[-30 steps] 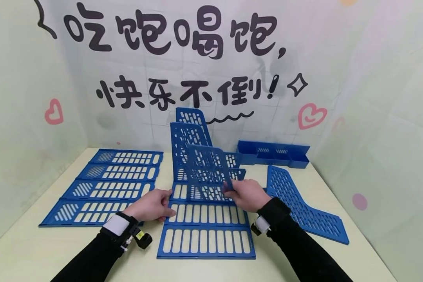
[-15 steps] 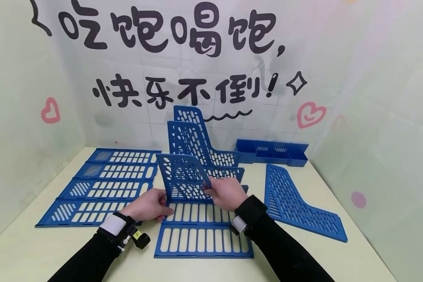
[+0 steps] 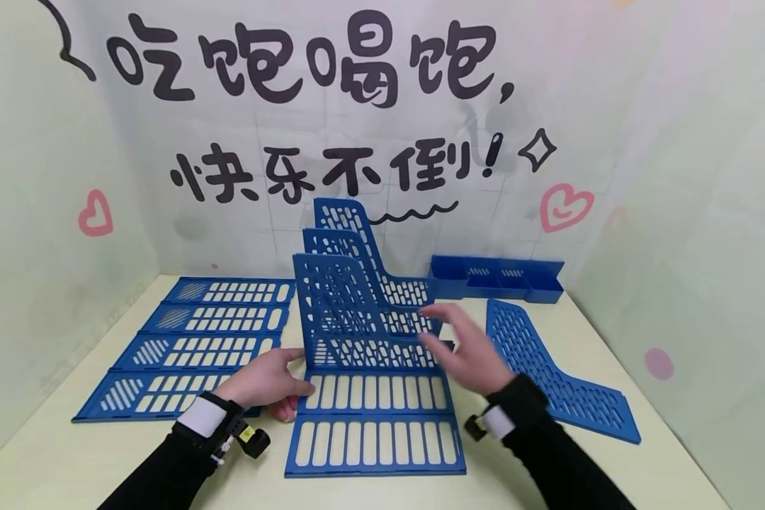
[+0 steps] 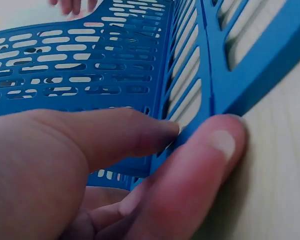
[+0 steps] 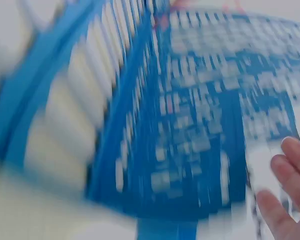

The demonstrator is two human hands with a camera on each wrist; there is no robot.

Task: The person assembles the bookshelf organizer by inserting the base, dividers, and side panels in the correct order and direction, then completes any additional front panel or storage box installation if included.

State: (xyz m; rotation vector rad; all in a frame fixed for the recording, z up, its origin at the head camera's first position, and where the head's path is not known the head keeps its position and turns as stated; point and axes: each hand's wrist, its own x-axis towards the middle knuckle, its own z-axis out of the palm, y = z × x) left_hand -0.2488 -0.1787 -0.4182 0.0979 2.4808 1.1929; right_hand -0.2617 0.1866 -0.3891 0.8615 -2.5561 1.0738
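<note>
A slotted blue plastic base of a file rack lies in the middle of the table. Three perforated blue divider panels stand upright on it, one behind another; the front divider is nearest. My left hand pinches the base's left edge beside the front divider's lower corner, thumb on top and fingertips at the side. Close up in the left wrist view, the thumb lies over the base edge. My right hand, fingers spread and holding nothing, hovers at the front divider's low right end. Motion blurs the right wrist view.
Several joined slotted blue panels lie flat at the left. A loose perforated divider panel lies flat at the right. A blue compartment box stands at the back right, by the white printed wall sheet.
My right hand brought the front divider left and onto the base, where it now stands upright. It has let go and moved right. My left hand stays at the base's edge.
</note>
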